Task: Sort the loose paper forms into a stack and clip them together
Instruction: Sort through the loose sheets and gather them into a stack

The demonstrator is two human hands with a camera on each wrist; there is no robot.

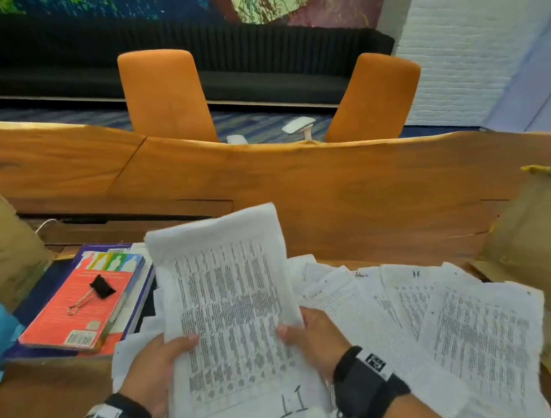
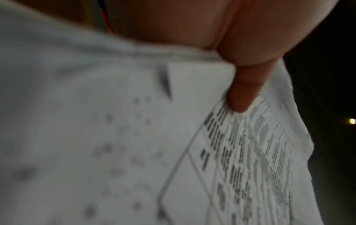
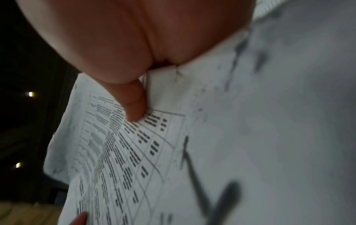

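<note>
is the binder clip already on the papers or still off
Off. The binder clip lies on the red book, apart from the papers held by the left hand and right hand.

Blurring across the near half of the held form (image 2: 96, 137) in both wrist views. Hiding behind the sheet, fingers of left hand (image 1: 155, 370) and right hand (image 1: 312, 340), only thumbs showing. Covering part of the loose forms (image 1: 455, 326) beneath the grip. Printed text staying too small to read.
</note>
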